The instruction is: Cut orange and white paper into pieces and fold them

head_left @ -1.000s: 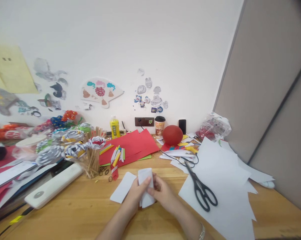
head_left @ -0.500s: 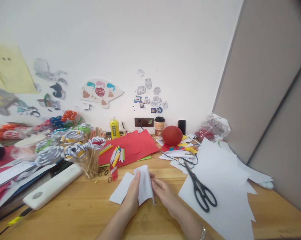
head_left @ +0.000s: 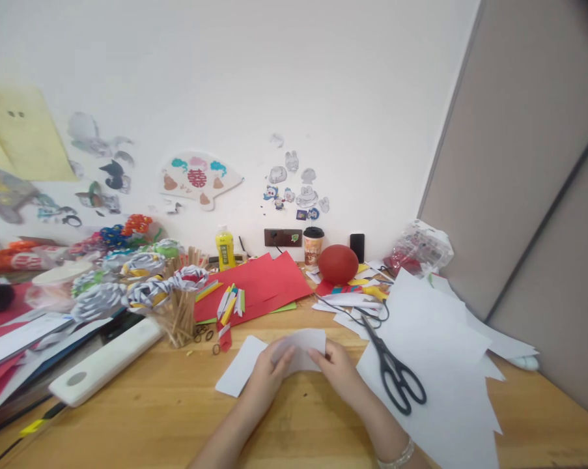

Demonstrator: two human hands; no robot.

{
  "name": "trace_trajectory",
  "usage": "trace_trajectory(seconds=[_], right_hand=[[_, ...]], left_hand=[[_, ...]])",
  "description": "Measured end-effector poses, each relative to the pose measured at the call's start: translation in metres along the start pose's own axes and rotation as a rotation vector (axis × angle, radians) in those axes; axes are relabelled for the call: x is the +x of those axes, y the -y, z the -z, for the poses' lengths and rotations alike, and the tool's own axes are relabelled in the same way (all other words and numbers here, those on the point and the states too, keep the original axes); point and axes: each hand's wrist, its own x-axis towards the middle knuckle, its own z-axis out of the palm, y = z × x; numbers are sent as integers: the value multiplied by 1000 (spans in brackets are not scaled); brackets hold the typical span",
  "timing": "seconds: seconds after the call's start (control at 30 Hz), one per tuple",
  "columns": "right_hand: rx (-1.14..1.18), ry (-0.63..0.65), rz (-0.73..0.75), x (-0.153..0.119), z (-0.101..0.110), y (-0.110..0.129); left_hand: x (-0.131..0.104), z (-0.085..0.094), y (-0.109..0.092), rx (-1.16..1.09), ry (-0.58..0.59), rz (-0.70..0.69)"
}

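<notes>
Between my two hands a piece of white paper [head_left: 304, 348] is held up above the table, bowed along its length. My left hand [head_left: 270, 368] pinches its left end, thumb in front and fingers behind. At the right end my right hand [head_left: 336, 370] grips it the same way, with a bracelet at the wrist. Another white paper piece [head_left: 239, 366] lies flat on the wood, partly covered by my left hand. Black-handled scissors [head_left: 390, 365] rest to the right on large white sheets [head_left: 440, 391].
Red paper [head_left: 269, 280] with folded strips [head_left: 229, 303] lies behind my hands. A bundle of sticks [head_left: 179, 319] stands left, near a white power strip [head_left: 105, 365]. Farther back are a yellow bottle [head_left: 224, 247], a lidded cup [head_left: 313, 247], a red balloon [head_left: 338, 264] and a phone [head_left: 357, 247].
The held paper has turned from upright to sideways, now stretched between both hands. My right hand has moved up and right to its right end.
</notes>
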Motion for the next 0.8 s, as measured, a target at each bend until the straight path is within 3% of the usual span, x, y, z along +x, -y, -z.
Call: trace_trajectory(seconds=[0.13, 0.3, 0.4, 0.57, 0.8], right_hand=[[-81, 48, 8, 0, 11, 2], [-89, 82, -10, -3, 12, 6], [87, 138, -67, -6, 11, 6], [383, 132, -190, -10, 9, 5], [444, 143, -160, -14, 5, 7]], left_hand=[[-1, 3, -2, 105, 129, -40], [0, 4, 1, 133, 150, 45], [-5, 3, -2, 90, 192, 105], [-15, 1, -9, -164, 434, 238], [-13, -1, -5, -305, 337, 273]])
